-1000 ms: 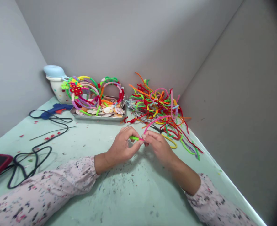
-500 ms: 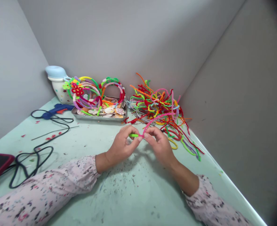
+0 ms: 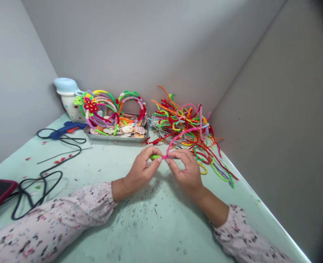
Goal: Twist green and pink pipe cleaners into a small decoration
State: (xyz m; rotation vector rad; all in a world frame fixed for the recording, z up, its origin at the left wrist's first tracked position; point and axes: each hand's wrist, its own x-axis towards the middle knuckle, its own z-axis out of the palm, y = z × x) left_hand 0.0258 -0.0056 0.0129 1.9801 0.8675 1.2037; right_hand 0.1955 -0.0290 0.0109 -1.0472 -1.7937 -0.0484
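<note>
the left hand [image 3: 144, 168] is pinching a green fuzzy piece [image 3: 155, 157] between its thumb and its fingers. the right hand [image 3: 187, 171] is pinching beside it, with thumb and fingers near together, at a pink fuzzy stem [image 3: 172, 144]. this pink stem is between the two hands, joined to the green piece, and its long part goes up and bends to the right, above the right hand. beyond the right hand there is a messy pile of colourful stems [image 3: 183, 118]. beyond the left hand stands a metal tray [image 3: 114, 138] with shells [image 3: 127, 129], and colourful hoops [image 3: 102, 107] are on it. to the left of the left hand, a black cable [image 3: 44, 170] lies in loops on the table [image 3: 156, 233].
</note>
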